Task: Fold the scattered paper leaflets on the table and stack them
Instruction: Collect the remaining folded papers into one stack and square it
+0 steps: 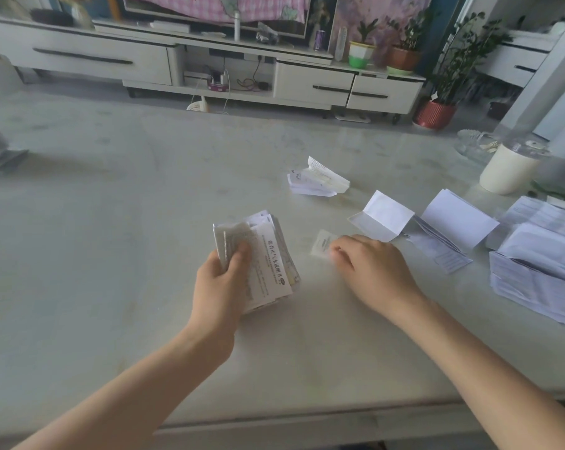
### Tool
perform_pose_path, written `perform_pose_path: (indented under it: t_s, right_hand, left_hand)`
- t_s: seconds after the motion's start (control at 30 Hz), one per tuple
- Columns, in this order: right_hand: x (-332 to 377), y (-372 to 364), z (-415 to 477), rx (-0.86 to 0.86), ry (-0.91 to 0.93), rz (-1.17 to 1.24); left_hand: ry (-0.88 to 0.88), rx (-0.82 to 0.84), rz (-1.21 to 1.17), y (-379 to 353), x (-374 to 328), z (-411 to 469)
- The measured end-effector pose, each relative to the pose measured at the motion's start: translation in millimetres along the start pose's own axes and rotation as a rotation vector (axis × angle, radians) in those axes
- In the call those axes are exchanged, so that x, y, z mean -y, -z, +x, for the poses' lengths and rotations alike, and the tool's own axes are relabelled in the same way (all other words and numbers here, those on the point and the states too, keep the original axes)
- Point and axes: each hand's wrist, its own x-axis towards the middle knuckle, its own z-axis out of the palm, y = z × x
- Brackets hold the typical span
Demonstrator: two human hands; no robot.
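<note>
Several leaflets lie unfolded on the table [112, 190]: a loose pile [541, 261] at its right edge, two half-open sheets [383, 216] beside that pile, and one crumpled sheet [316, 178] farther out. My left hand [221, 284] grips the folded stack [268, 261] near the table's middle, thumb across its top. My right hand [372, 267] pinches a small folded leaflet [320, 243] just right of the stack.

Procedure:
1. Lift the small leaflet clear.
2. Square its crease against the stack's edge.
3. Slide it under the thumb.

Hold thumb pressure, or I judge the stack will fan.
</note>
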Motion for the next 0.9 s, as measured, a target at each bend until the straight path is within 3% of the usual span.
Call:
perform_pose_path:
  t_s: [0.1, 0.2, 0.3, 0.37, 0.43, 0.5, 0.57, 0.6, 0.77, 0.9]
  right_hand:
    - [-6.9, 7.9, 7.1, 0.055, -0.151, 0.352]
    - [-13.3, 18.6, 11.8, 0.344, -0.3, 0.386]
    - [-13.4, 19.7, 10.8, 0.455, -0.341, 0.459]
    - [-12.1, 21.5, 10.3, 0.387, -0.309, 0.474]
    - [-8.4, 28.4, 9.7, 0.212, -0.27, 0.491]
    - [6.6, 40.4, 4.8, 0.011, -0.288, 0.802]
    - [38.4, 49.3, -4.2, -0.031, -0.279, 1.225]
    - [56.0, 48.2, -10.4, -0.015, -0.264, 1.315]
    - [101.6, 15.3, -25.1, -0.215, -0.159, 0.821]
    - [108.6, 1.0, -27.1, -0.39, -0.069, 0.654]
  left_hand:
    - [-0.003, -0.001, 0.005, -1.0, 1.2, 1.5]
    - [-0.011, 0.003, 0.009, -3.2, 2.4, 0.1]
    - [-0.012, 0.012, 0.009, -3.0, 2.3, -1.5]
    - [-0.003, 0.027, 0.007, -2.3, 1.3, -2.0]
    - [0.0, 0.033, 0.0, -1.1, 1.2, -1.9]
    - [0.006, 0.039, -0.006, -3.0, 1.0, -1.4]
    - [0.007, 0.054, -0.023, -3.6, 0.6, -3.4]
    - [-0.001, 0.077, -0.02, -4.2, 0.1, -5.3]
    - [-0.016, 0.172, -0.052, -2.9, -6.6, -13.5]
    - [0.018, 0.197, -0.113, -3.0, -10.7, -16.7]
